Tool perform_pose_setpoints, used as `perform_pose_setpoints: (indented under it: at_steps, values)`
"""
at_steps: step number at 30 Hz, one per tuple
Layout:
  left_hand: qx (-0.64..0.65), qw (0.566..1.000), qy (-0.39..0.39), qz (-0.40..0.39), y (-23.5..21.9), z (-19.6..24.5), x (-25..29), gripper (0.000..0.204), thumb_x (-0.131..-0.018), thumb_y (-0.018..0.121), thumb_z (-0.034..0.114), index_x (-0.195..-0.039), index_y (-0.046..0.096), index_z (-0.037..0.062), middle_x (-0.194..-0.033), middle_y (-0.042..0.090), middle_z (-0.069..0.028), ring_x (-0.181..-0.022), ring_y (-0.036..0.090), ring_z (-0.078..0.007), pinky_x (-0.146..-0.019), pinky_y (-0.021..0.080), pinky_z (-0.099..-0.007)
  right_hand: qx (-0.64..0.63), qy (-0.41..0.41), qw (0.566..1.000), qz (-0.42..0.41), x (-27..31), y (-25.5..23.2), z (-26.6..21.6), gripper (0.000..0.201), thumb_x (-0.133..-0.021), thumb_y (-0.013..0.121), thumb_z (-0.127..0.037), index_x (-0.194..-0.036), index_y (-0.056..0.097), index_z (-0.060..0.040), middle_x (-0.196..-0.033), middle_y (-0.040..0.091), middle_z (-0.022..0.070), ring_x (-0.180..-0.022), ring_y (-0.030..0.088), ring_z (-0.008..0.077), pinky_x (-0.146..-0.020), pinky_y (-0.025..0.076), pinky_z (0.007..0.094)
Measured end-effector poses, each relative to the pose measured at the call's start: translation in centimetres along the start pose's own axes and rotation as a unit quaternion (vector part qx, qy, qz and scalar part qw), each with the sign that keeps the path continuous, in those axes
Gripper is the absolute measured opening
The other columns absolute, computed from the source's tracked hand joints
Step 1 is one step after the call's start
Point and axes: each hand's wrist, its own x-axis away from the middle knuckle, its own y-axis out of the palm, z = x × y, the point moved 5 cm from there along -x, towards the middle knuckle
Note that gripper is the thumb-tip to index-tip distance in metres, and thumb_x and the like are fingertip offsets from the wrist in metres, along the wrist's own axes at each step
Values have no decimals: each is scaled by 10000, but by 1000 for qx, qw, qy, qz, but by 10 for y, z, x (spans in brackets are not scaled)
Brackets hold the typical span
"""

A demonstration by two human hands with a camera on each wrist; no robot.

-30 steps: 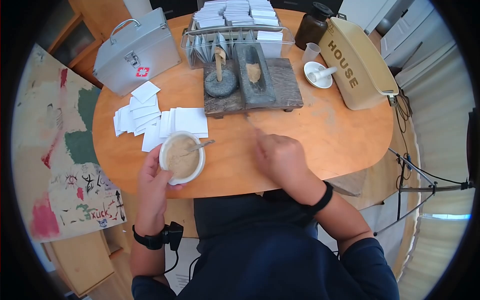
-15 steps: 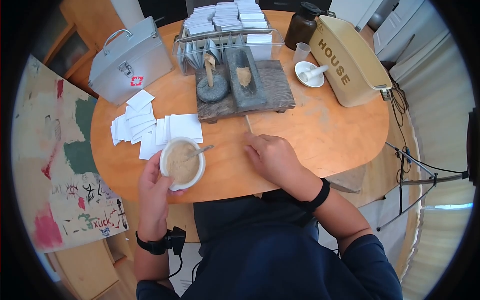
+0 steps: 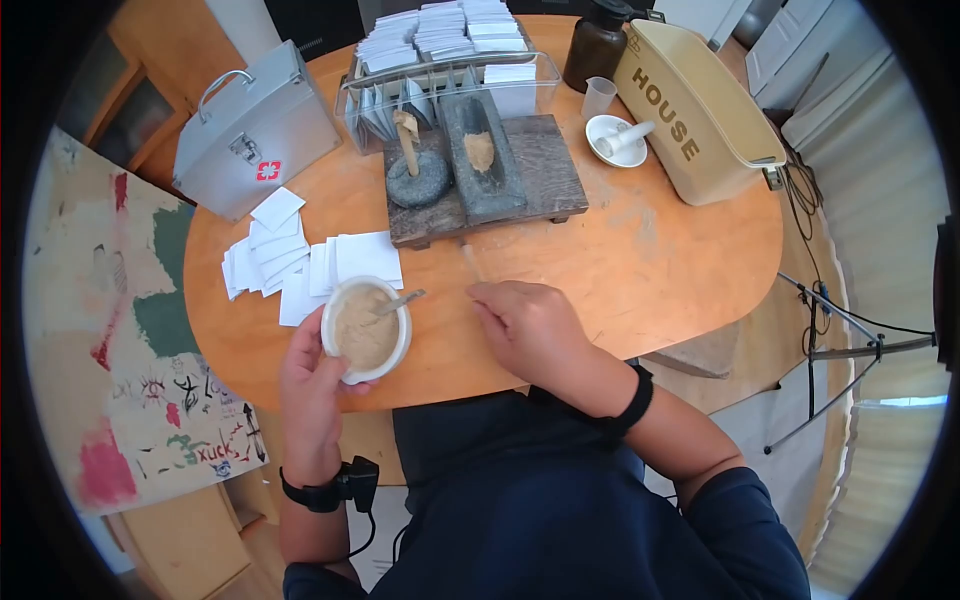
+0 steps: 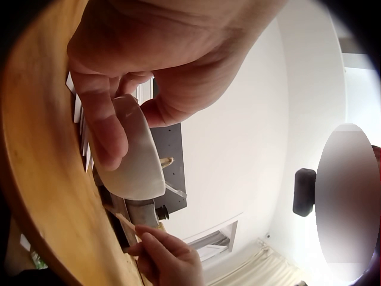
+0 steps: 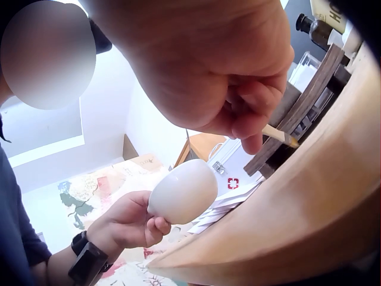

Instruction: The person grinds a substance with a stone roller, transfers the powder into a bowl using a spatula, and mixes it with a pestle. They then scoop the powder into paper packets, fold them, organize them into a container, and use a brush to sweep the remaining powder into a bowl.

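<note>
My left hand (image 3: 313, 372) grips a white ceramic bowl (image 3: 400, 352), thumb on the near side. Tan powder (image 3: 362, 332) fills much of it, and the metal handle of a small spoon (image 3: 405, 299) sticks out over the right rim. The right hand (image 3: 532, 327) pinches a small wooden-handled brush (image 5: 290, 141), its yellowish tip down by the table in the right wrist view. From the head it shows as a blurred thin stick. Beyond the brush stands a dark wooden board (image 3: 555, 165) bearing a stone trough (image 3: 490, 195) with tan powder and a round stone wheel (image 3: 420, 182) with a wooden handle.
White paper packets (image 3: 368, 257) lie left of the board. A silver first-aid case (image 3: 255, 140) stands at the left; behind the board is a clear box (image 3: 545, 75) of packets. To the right are a small white dish (image 3: 615, 155), a plastic cup (image 3: 598, 95), a brown bottle (image 3: 592, 55) and a cream bin (image 3: 690, 120).
My right hand has swept the brush leftward across the table in front of the board. The left hand keeps holding the bowl; the head view has shifted slightly.
</note>
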Motion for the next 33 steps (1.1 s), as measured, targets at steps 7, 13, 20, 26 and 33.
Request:
perform_pose_setpoints:
  at_steps: [7,13,20,26,33]
  values:
    - [22,1000,-18,3,1,3,4,583,-793,441,-61,-1376,442,-38,-1236,585,-146,-843,689,-177,-572,568,-230,25,62,998,3,15,-14,10,142,-831,650,-19,-958,709,0,-758,672,190,-667,665,339,-598,538,386]
    - [5,1000,-19,6,2,1,-1,583,-796,448,-53,-1379,440,-32,-1242,580,-146,-849,689,-180,-581,574,-231,-47,26,998,15,11,-11,-1,142,-841,638,-3,-963,709,8,-763,675,184,-644,666,307,-587,535,359]
    - [15,1000,-17,14,1,3,1,582,-804,458,-44,-1385,442,-24,-1260,574,-145,-863,690,-178,-576,575,-232,9,112,994,14,29,-32,14,140,-806,621,20,-930,684,1,-774,674,184,-693,666,353,-623,547,408]
    - [-4,1000,-29,8,9,4,-2,576,-806,454,-51,-1381,444,-25,-1266,565,-145,-885,682,-181,-573,568,-243,-45,32,998,6,26,-22,3,140,-811,622,5,-934,689,-3,-762,673,181,-675,669,343,-608,549,409]
    - [13,1000,-18,2,3,-3,-2,580,-817,443,-60,-1395,428,-21,-1266,568,-150,-897,682,-189,-574,580,-236,2,55,998,37,27,-32,8,46,-837,625,-46,-847,652,-11,-719,649,171,-670,659,330,-607,541,409]
